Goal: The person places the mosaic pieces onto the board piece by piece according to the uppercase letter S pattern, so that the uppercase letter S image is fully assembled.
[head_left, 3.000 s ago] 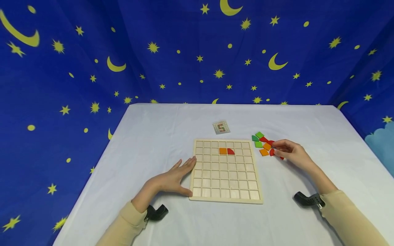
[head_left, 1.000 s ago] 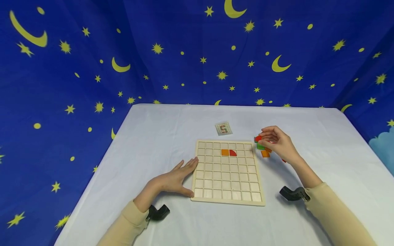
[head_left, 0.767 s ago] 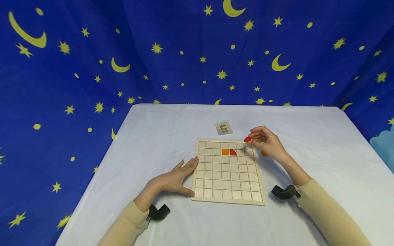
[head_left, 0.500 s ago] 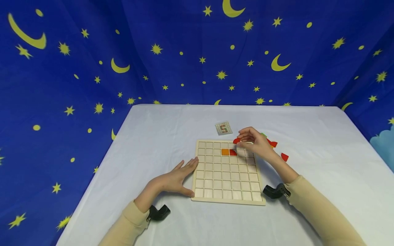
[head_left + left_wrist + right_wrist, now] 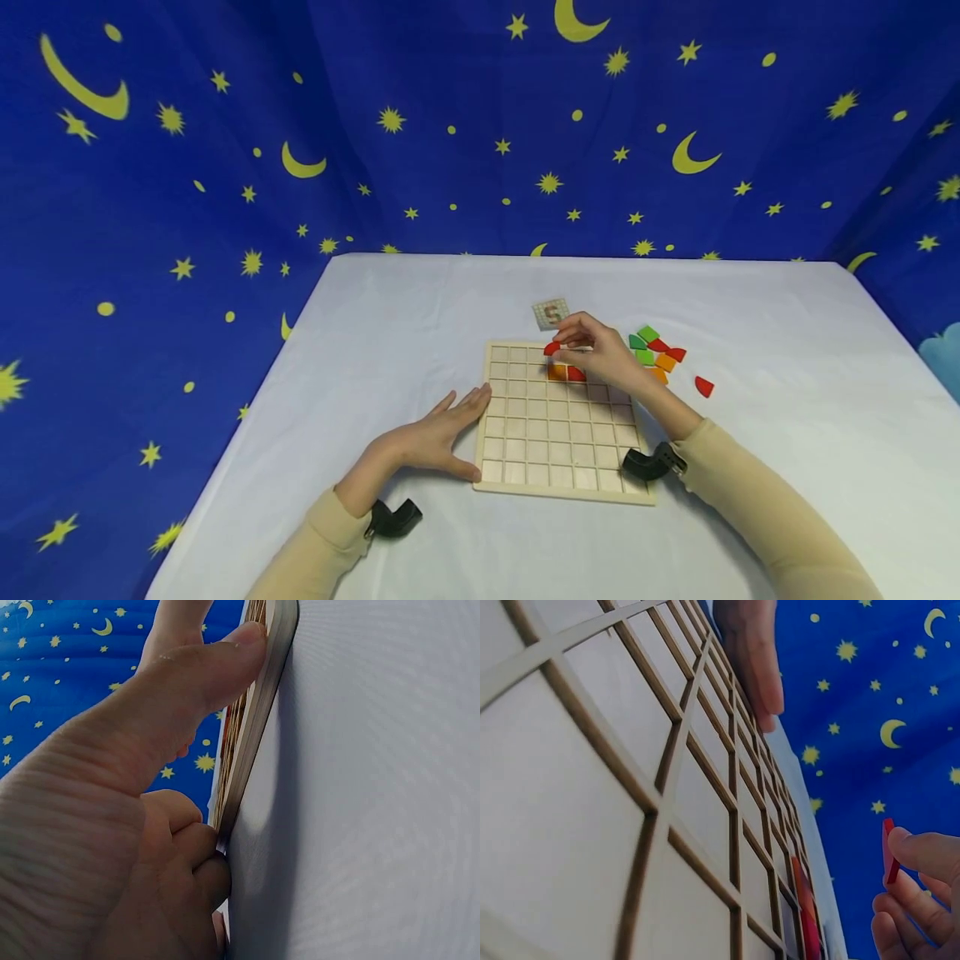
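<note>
My right hand (image 5: 597, 354) pinches a red quarter-circle tile (image 5: 552, 348) between thumb and fingers, over the upper part of a wooden grid board (image 5: 538, 432). In the right wrist view the same tile (image 5: 889, 851) is held edge-on, raised off the board. An orange square tile (image 5: 557, 372) and a second red quarter-circle tile (image 5: 576, 374) lie side by side in the board's second row. My left hand (image 5: 438, 437) rests at the board's left edge, fingers spread. In the left wrist view its thumb (image 5: 238, 664) lies on the frame.
Right of the board lies a loose group of green, orange and red tiles (image 5: 665, 362), with one red tile (image 5: 704, 387) apart from them. A small pattern card (image 5: 550, 313) showing an S lies behind the board. A starry blue curtain (image 5: 450, 167) stands behind the white table (image 5: 405, 300).
My right hand has picked up a red quarter-circle tile from the loose group and carried it left over the board's upper rows. The left hand has stayed at the board's edge.
</note>
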A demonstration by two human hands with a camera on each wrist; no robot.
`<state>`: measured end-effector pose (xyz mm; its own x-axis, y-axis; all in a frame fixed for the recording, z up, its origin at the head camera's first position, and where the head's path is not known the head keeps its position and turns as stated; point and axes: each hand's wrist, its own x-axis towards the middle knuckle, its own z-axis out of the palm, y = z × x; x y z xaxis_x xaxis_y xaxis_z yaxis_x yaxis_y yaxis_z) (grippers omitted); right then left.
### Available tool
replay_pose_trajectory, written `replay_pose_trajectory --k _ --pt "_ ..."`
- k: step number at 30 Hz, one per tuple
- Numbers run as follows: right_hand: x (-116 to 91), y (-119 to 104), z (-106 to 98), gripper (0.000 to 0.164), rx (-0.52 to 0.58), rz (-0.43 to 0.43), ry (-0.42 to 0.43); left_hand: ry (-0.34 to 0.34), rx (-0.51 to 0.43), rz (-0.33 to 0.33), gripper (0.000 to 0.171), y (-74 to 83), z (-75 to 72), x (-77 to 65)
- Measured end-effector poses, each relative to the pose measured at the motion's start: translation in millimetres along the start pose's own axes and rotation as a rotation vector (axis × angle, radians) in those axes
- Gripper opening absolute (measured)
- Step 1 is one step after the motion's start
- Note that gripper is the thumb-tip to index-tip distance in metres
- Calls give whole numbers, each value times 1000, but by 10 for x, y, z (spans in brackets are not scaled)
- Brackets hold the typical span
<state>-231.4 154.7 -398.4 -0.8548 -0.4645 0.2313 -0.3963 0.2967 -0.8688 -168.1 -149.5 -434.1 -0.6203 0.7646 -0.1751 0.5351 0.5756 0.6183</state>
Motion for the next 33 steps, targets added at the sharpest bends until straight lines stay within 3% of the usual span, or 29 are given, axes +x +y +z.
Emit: replay_pose_trajectory --k 9,17,28,33 --pt "58 -29 80 35 -16 -4 -35 5 10 -9 115 -13 18 8" --pt "112 344 139 39 -49 -8 -28 6 10 -13 115 -15 15 9" --pt "99 488 224 40 -87 -4 -71 6 5 -6 114 -5 7 -2" --pt "96 494 268 40 -170 -15 -82 3 7 -8 114 11 -6 -11"
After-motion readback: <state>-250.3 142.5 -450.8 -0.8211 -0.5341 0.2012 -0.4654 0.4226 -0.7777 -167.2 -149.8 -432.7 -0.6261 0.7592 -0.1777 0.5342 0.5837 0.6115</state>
